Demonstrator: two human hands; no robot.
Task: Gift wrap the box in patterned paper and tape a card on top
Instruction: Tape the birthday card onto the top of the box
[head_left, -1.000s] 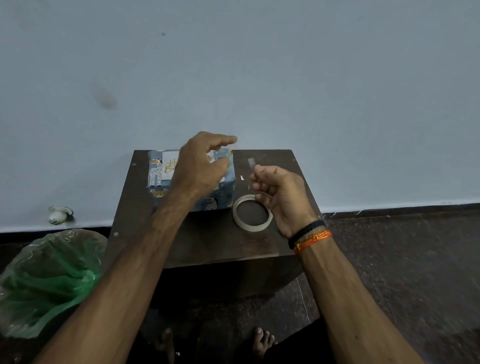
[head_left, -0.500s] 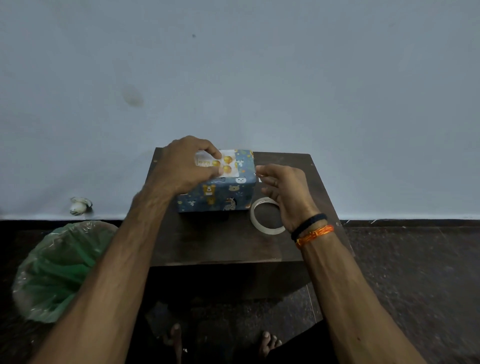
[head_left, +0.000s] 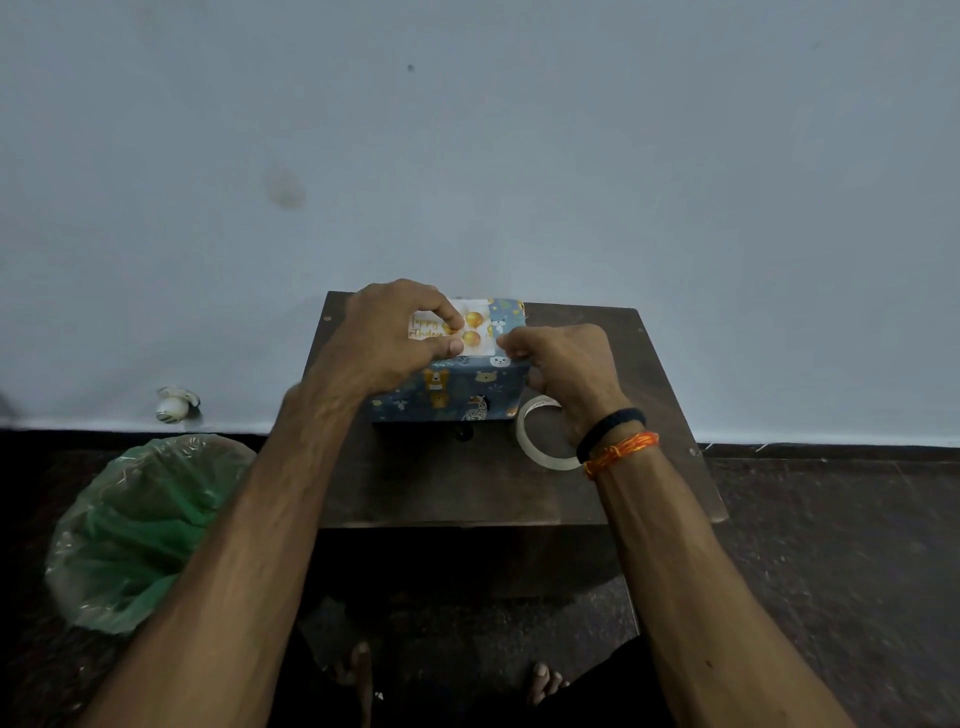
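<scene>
While the wrapped box (head_left: 457, 384) sits on the dark wooden table (head_left: 467, 483) toward its far side, both hands are working on top of it. Box is covered in blue paper w/ animal print; near face shows bears and a spotted animal. White card (head_left: 475, 327) w/ gold balloons and gold lettering lies flat on box top, its left part hidden under the left hand.

Left hand (head_left: 395, 338): fingers curled down over the card, thumb and forefinger tips pressing on it beside the balloons. It's holding the card down, not lifting it.

Right hand (head_left: 561, 364): at the box's right near corner, fingers curled and bunched, tips meeting at the card's right near edge. Looks like a pinch, but whatever's between the fingertips is too small to make out; can't tell if tape is there. Wrist has a black band (head_left: 610, 423) and an orange thread (head_left: 621, 449).

Tape roll (head_left: 540, 434) lies flat on the table just right of the box, partly under the right wrist.

Left of the table, on the floor: a bin lined w/ a green plastic bag (head_left: 140, 530). Small white object (head_left: 174, 405) sits by the wall base. Bare toes (head_left: 543, 680) show at the near edge, below the table.
</scene>
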